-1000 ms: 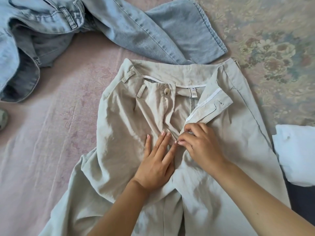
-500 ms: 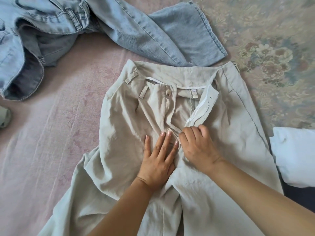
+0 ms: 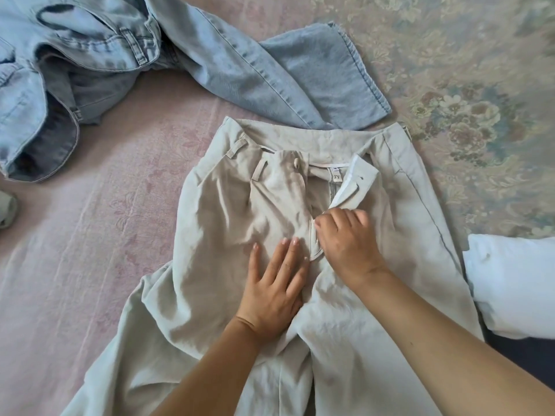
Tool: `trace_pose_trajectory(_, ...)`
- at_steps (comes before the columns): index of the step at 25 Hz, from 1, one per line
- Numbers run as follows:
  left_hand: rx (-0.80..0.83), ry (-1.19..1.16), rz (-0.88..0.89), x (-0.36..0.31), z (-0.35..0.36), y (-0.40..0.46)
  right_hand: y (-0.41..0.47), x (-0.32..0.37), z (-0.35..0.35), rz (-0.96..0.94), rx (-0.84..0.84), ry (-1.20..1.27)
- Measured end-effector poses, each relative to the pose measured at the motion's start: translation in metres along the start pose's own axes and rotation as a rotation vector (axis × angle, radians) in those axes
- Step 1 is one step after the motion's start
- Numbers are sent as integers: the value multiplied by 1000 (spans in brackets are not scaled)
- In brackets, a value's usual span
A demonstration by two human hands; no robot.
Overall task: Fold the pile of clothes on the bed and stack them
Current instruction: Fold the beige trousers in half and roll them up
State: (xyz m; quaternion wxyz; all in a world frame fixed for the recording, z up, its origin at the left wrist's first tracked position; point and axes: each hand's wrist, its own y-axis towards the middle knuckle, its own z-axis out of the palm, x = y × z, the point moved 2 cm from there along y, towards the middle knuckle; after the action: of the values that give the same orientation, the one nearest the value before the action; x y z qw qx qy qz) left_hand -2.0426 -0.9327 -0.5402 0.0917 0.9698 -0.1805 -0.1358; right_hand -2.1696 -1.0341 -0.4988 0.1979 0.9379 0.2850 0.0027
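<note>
On the bed (image 3: 105, 265) lie one pair of beige trousers (image 3: 234, 223), one pair of light blue jeans (image 3: 240, 64), one white folded cloth (image 3: 516, 283), one greyish item (image 3: 6, 208) cut off at the left edge, and two hands, the left hand (image 3: 274, 289) and the right hand (image 3: 348, 241).

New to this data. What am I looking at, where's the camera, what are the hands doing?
No robot here: a person's two bare hands, filmed from a wide-angle camera on their head, looking down at a bed. Beige trousers lie spread out, fly open. The left hand presses flat on the fabric; the right hand, fingers curled, works at the fly, though whether it pinches the fabric is hidden. Blue jeans lie unfolded above, and a white cloth lies at the right edge.
</note>
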Motion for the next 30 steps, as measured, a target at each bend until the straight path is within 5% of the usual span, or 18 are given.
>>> trace_pose_trajectory(13, 229, 22, -17, -9, 16, 18, 62, -42, 2, -161, -70, -130)
trace_pose_trajectory(16, 218, 37, -10, -7, 17, 18, 77, -48, 5, -245, -71, -126)
trace_pose_trajectory(20, 215, 37, 3, -9, 15, 19, 64, -50, 9, -67, -48, -6)
trace_pose_trajectory(24, 68, -197, 13, 1, -3, 25, 43, -40, 15, -78, -6, 216)
trace_pose_trajectory(26, -126, -315, -7, 15, -27, 45, 43, -39, 14, 77, 33, 378)
trace_pose_trajectory(30, -302, -216, -305, 51, -55, 119, 63, -39, 3, 748, 134, 613)
